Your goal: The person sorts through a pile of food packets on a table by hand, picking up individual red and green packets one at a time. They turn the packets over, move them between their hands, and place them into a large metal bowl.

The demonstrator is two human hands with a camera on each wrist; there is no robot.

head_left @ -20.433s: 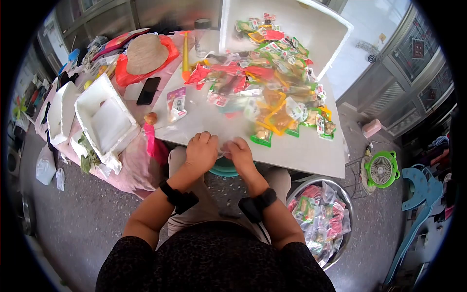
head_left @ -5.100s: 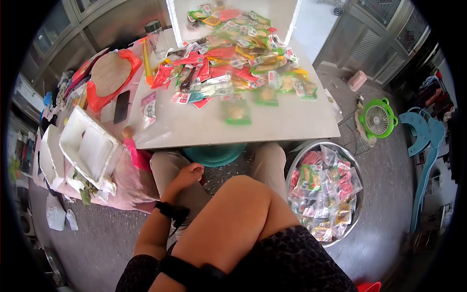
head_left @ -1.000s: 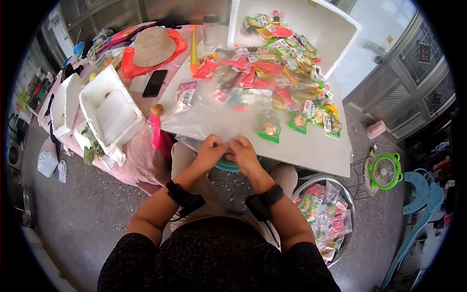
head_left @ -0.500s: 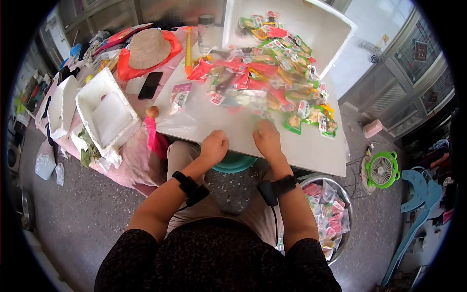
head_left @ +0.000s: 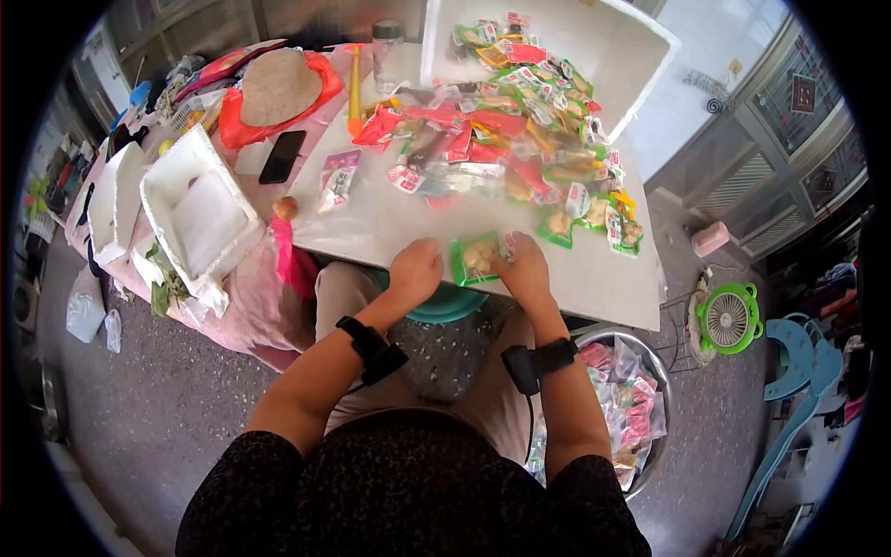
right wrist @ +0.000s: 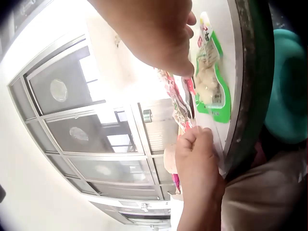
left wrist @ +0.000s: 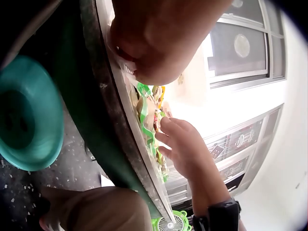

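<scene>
My right hand (head_left: 525, 271) holds the right end of a green-edged snack packet (head_left: 478, 259) at the table's front edge. Pale lumpy pieces show through its window, plain in the right wrist view, where the packet (right wrist: 209, 84) lies beside the thumb. To the left of the packet, my left hand (head_left: 416, 271) has its fingers curled over the edge. A bit of clear plastic bag (left wrist: 128, 66) shows at its fingertips in the left wrist view; most of that bag is hidden by the hand. More green packets (head_left: 557, 225) lie just beyond the right hand.
A heap of red, green and yellow packets (head_left: 483, 130) spills from a white foam box (head_left: 640, 56). A teal basin (head_left: 445, 307) is under the table edge. A metal basin (head_left: 661, 371) of bagged packets stands right. A phone (head_left: 282, 158) and foam tray (head_left: 200, 218) lie left.
The hands, together a second ago, have parted. The right hand reached forward to the nearest green packet and drew it left and back toward the edge; the left hand stayed near the edge.
</scene>
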